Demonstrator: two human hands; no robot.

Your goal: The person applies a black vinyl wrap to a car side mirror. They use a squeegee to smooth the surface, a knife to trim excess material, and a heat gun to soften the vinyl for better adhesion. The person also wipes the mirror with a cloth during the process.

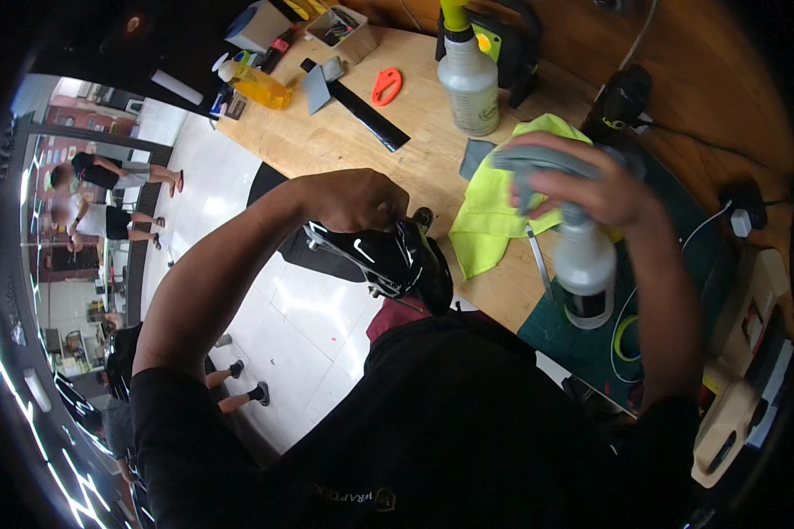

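My left hand (362,201) is closed at the upper edge of a glossy black curved part (395,256) with small metal fittings on its underside. The part is held in front of my body, beside the bench edge; its exact kind is unclear. On the right, my right hand (582,181) is wrapped around the grey trigger head of a white spray bottle (584,273), slightly blurred. That bottle is upright over a green cutting mat (538,324). A bright yellow-green cloth (485,225) lies beside it, with a slim metallic tool (539,263) between cloth and bottle.
On the wooden bench (326,145) are another spray bottle (469,88), a red cutter (386,86), a black strip (366,116), an orange-liquid bottle (254,85) and a bin of tools (342,33). A tape roll (628,338) lies right. Several people stand at left.
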